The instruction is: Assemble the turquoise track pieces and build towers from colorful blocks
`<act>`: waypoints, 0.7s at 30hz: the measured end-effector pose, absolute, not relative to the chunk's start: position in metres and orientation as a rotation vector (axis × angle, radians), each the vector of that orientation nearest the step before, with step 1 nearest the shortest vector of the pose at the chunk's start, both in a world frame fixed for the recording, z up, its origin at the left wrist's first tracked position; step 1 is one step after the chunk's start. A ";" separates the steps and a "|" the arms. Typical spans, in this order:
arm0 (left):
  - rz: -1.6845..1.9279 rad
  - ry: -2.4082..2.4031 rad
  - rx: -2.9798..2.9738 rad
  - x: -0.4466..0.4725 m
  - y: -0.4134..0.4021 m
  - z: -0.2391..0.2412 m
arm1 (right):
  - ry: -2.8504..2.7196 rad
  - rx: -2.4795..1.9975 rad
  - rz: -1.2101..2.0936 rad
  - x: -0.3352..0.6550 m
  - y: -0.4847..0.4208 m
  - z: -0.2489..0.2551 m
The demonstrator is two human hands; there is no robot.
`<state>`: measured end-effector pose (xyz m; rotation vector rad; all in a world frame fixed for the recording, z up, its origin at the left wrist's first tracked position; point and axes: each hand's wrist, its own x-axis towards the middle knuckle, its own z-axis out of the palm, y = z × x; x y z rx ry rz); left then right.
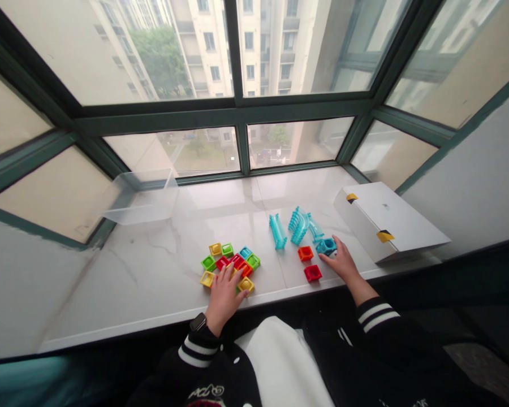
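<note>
Blue block: clamped between thumb and fingers of your right hand.
Left hand: your fingers spread apart, touching the multicoloured blocks.

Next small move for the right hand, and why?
I'd probably have the right hand settle the blue block beside the orange block: its thumb and fingers are on the blue one, and the orange block and a red block sit close by, apart from the cluster at the left hand.

Blocks red, orange, yellow, green, blue; track pieces turquoise; sleeves black, white-striped.
</note>
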<state>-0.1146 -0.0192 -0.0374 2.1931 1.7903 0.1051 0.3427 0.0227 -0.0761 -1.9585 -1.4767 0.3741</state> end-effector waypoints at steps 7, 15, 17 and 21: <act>0.167 1.776 2.155 -0.113 -0.020 -0.034 | -1.366 -1.692 0.025 0.311 0.004 -0.023; 0.176 1.774 2.190 -0.113 -0.021 -0.033 | -2.048 -1.182 0.885 0.180 -0.002 -0.007; 0.186 1.761 2.231 -0.115 -0.021 -0.036 | -2.252 -1.090 0.967 0.148 -0.004 -0.018; 0.164 1.703 2.285 -0.123 -0.020 -0.039 | -2.471 -1.088 0.969 0.107 -0.008 -0.040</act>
